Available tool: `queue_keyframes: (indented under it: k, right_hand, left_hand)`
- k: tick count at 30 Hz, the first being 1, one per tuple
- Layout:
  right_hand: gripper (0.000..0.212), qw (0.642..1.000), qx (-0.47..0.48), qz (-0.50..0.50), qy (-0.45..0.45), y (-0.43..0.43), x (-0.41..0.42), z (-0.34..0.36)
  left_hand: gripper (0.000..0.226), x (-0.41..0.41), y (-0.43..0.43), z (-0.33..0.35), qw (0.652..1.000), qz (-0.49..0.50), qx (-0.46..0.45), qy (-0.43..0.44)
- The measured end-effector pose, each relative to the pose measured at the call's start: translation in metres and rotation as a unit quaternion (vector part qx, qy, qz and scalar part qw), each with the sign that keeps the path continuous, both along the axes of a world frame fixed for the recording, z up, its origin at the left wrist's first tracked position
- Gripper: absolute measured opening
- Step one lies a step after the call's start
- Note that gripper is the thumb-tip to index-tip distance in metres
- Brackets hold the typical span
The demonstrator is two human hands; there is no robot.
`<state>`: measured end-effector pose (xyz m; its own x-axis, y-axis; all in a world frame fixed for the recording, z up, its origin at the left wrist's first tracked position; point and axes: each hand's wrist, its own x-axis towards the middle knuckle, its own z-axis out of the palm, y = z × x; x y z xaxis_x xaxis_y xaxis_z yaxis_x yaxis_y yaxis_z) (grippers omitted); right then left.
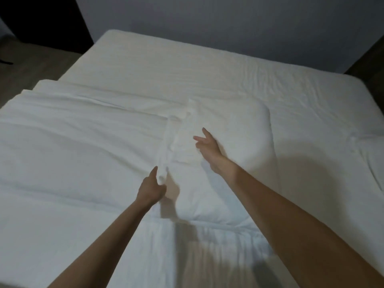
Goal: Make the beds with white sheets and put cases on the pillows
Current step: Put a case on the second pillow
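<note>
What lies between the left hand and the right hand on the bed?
In the head view, only the creased pillowcase: the left hand grips its bunched edge, the right hand lies open on the pillow.

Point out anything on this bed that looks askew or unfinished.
The pillow lies slantwise in the middle of the bed. Its pillowcase is loose and bunched along the pillow's left edge, where the left hand pinches it. The right hand is open over the pillow. The sheet is rippled at far right.
</note>
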<state>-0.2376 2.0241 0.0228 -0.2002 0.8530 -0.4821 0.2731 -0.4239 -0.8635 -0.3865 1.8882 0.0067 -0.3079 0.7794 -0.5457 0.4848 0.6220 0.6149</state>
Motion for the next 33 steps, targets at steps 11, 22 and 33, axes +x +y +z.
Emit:
queue_keyframes:
  k: [11, 22, 33]
  right_hand:
    - [0.05, 0.978, 0.07, -0.004, -0.197, -0.027, 0.107, -0.004]
    - [0.061, 0.947, 0.022, 0.015, -0.32, -0.047, 0.168, -0.039]
    - [0.097, 0.924, -0.02, -0.07, -0.374, -0.073, 0.196, -0.068]
  left_hand:
    - [0.059, 0.035, 0.053, 0.011, 0.998, -0.011, 0.039, -0.051]
    - [0.063, 0.047, 0.056, -0.036, 0.999, 0.004, -0.039, -0.001]
    - [0.054, 0.081, 0.056, -0.033, 0.983, 0.134, 0.112, 0.052]
